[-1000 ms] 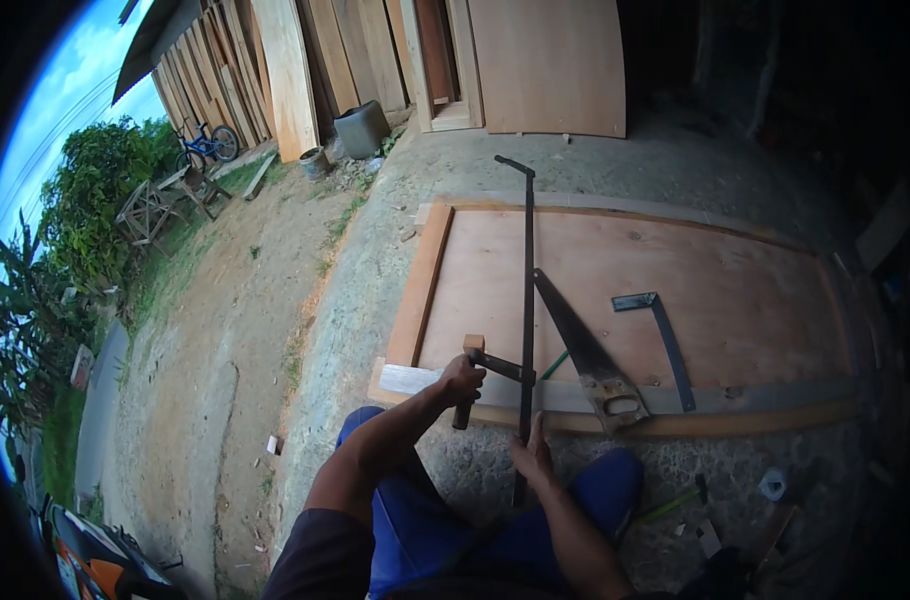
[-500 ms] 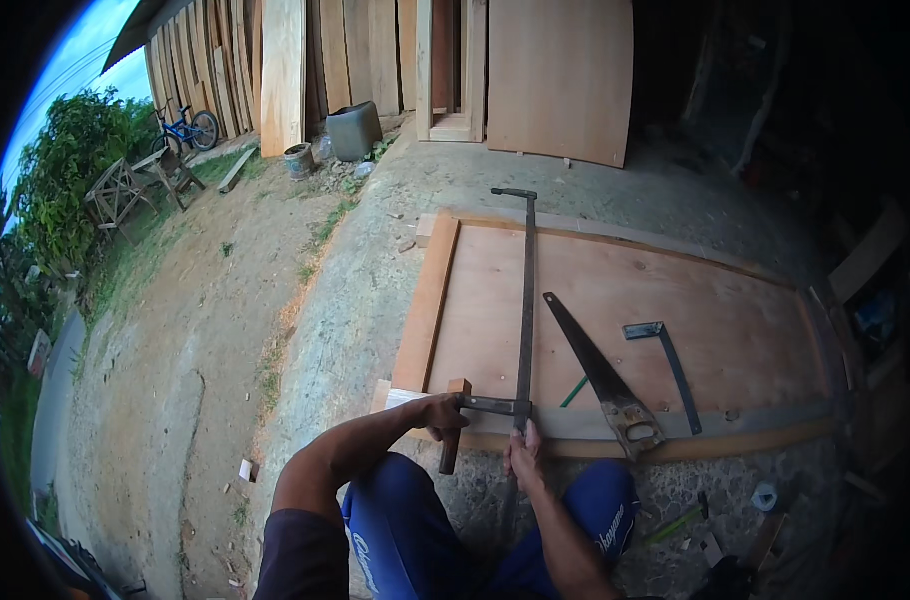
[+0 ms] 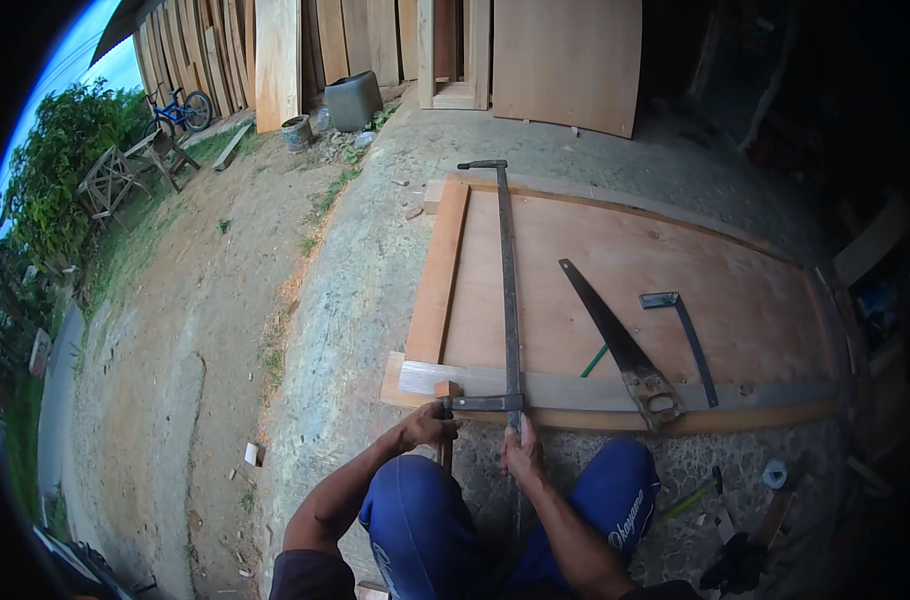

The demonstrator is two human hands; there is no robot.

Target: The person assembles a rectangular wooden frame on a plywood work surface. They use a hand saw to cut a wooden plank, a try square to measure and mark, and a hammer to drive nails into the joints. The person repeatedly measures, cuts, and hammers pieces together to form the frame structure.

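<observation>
Concrete floor (image 3: 340, 300) spreads left of my hands, the framed plywood panel (image 3: 610, 270) beyond them. The bar clamp (image 3: 509, 290) reaches over it, my left hand (image 3: 430, 427) curled round its handle (image 3: 445, 455), my right hand (image 3: 522, 455) closed on the bar. Swinging it right could knock the handsaw (image 3: 622, 345) beyond my right hand; leftward, past the panel's edge, there's room.

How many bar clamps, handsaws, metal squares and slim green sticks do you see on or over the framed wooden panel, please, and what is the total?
Bar clamp: 1
Handsaw: 1
Metal square: 1
Slim green stick: 1
Total: 4
</observation>
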